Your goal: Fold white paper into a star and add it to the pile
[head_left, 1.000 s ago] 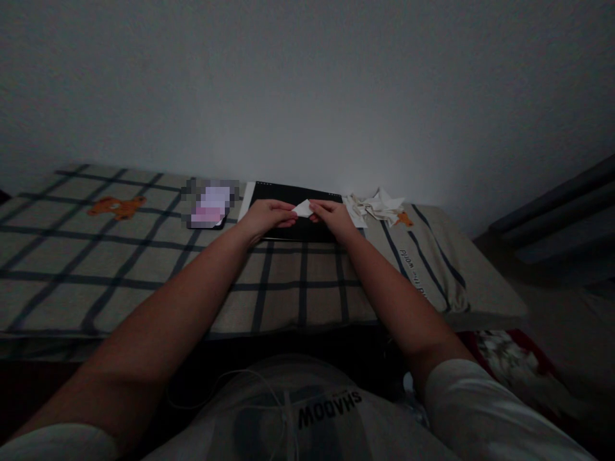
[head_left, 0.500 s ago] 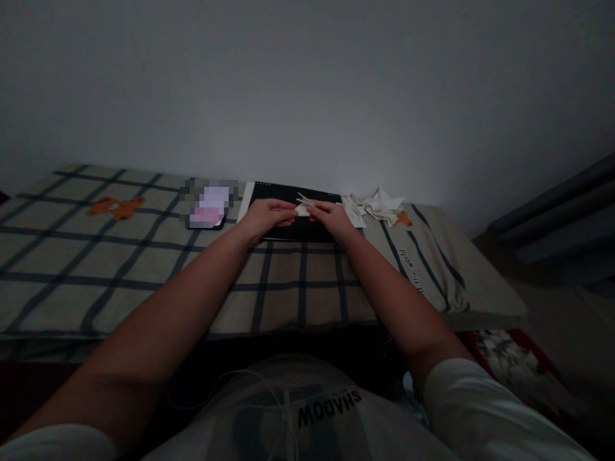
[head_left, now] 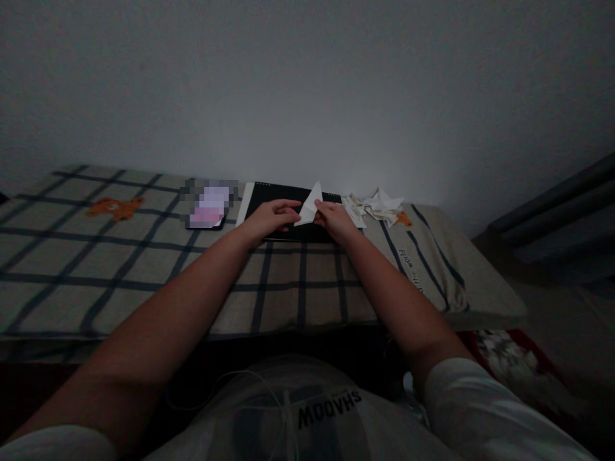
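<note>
A folded piece of white paper [head_left: 311, 203] stands up in a pointed, triangular shape over the black board [head_left: 283, 192]. My right hand [head_left: 334, 219] pinches its right side between thumb and fingers. To the left, my left hand [head_left: 273, 218] has its fingers stretched towards the paper, with a gap between index finger and thumb. Its fingertips are close to the paper's left edge; whether they touch it I cannot tell.
A plaid cloth [head_left: 278, 275] covers the surface. A phone [head_left: 209, 206] with a blurred screen lies left of the board. Crumpled folded papers [head_left: 379, 206] lie at its right. The wall [head_left: 307, 96] rises behind. A white cable [head_left: 240, 372] hangs over my shirt.
The folded paper has turned from a flat, narrow view to an upright triangle in my right hand. My left fingers have come off the paper and spread apart.
</note>
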The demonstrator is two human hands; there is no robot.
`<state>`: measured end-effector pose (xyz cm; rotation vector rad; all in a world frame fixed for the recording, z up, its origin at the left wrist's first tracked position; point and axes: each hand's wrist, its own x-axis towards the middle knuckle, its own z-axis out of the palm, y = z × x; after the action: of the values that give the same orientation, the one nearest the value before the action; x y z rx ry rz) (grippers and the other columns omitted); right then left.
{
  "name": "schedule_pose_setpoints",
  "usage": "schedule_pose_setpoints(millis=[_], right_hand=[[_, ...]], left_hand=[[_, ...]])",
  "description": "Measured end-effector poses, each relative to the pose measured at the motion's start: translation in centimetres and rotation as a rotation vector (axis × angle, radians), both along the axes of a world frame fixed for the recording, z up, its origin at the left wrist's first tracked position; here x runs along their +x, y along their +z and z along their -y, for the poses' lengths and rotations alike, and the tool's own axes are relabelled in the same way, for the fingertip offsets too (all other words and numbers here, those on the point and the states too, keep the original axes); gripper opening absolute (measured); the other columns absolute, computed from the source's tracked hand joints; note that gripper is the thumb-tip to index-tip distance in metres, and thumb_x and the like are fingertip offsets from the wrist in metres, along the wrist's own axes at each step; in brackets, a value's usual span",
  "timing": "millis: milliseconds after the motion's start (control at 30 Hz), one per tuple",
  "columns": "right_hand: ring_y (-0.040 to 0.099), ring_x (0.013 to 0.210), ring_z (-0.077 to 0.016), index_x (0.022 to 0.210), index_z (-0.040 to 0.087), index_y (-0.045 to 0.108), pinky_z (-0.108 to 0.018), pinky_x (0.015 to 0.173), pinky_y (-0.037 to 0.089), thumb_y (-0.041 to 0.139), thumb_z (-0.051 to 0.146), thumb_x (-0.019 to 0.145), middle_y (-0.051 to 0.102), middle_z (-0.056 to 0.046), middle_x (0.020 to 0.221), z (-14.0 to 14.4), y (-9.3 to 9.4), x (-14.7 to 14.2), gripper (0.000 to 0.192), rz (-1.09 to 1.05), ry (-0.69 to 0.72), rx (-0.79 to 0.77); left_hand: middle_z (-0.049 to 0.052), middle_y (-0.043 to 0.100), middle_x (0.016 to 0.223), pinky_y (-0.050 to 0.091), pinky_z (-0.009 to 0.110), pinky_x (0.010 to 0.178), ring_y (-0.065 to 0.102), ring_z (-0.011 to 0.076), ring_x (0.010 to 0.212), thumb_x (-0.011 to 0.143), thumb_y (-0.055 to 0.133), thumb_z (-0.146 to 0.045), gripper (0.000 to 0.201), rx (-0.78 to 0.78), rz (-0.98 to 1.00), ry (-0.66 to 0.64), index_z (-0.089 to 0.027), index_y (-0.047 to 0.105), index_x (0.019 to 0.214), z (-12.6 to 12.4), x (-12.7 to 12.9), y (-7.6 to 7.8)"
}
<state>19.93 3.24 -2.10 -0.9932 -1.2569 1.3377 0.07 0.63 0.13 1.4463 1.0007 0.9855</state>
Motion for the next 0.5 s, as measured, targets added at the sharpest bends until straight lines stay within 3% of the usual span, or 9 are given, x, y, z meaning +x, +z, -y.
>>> schedule_pose_setpoints(millis=[133, 300, 500], right_hand=[[0.048, 0.058, -0.0076, 0.066, 0.018, 0.057, -0.020, 0.055, 0.040, 0.073, 0.063, 0.063, 0.053, 0.003, 0.062, 0.28, 0.00, -0.28, 0.047, 0.019, 0.073, 0.072], [0.044, 0.055, -0.0072, 0.066, 0.018, 0.059, -0.021, 0.054, 0.037, 0.069, 0.063, 0.067, 0.050, 0.004, 0.060, 0.89, 0.29, -0.59, 0.046, 0.144, 0.097, 0.150], [0.047, 0.056, -0.0065, 0.074, 0.017, 0.065, -0.021, 0.055, 0.039, 0.078, 0.049, 0.061, 0.055, 0.005, 0.062, 0.79, 0.28, -0.78, 0.037, 0.080, 0.018, 0.059]], left_hand=[[0.008, 0.069, 0.102, 0.051, 0.025, 0.064, 0.063, 0.0172, 0.086, 0.075, 0.072, -0.046, 0.039, -0.064, 0.036, 0.053, -0.019, 0.071, 0.103, -0.01, 0.15, -0.03], [0.007, 0.071, 0.084, 0.052, 0.026, 0.069, 0.063, 0.0150, 0.077, 0.070, 0.077, -0.042, 0.031, -0.094, 0.058, 0.039, -0.016, 0.073, 0.086, -0.12, 0.29, -0.24], [0.005, 0.069, 0.078, 0.052, 0.026, 0.071, 0.062, 0.0132, 0.074, 0.067, 0.080, -0.036, 0.025, -0.025, 0.043, 0.076, -0.016, 0.073, 0.079, -0.22, 0.41, -0.45]])
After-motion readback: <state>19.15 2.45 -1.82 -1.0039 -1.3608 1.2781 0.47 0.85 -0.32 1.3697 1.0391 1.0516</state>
